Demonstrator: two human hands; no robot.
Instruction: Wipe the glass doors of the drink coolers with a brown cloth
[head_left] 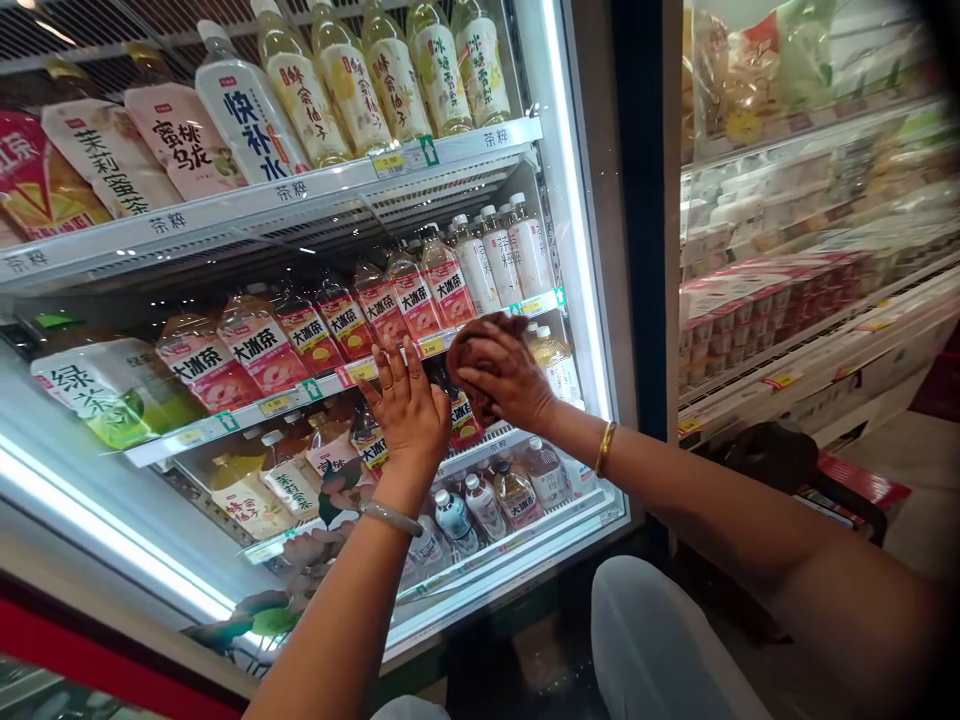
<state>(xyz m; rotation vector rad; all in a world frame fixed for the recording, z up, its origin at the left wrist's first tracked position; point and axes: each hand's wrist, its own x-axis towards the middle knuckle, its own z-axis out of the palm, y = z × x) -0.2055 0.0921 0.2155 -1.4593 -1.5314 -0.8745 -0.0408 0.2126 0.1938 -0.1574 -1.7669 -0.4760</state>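
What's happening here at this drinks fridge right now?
A person is at a glass-fronted drinks cooler stocked with bottled teas. Their right hand presses a brown cloth against the glass door near its lit edge, while the left hand lies flat and open on the glass beside it. Both wrists wear bangles.

Two bare forearms, no sleeves reaching the wrists. On the left wrist, at about 7 o'clock from the left hand (409, 410), a slim pale silvery bangle (390, 517). On the right wrist, at about 4 o'clock from the right hand (504, 375), a gold bangle (604, 449). Low at 6 o'clock, light grey trousers (660, 640) over the knees.
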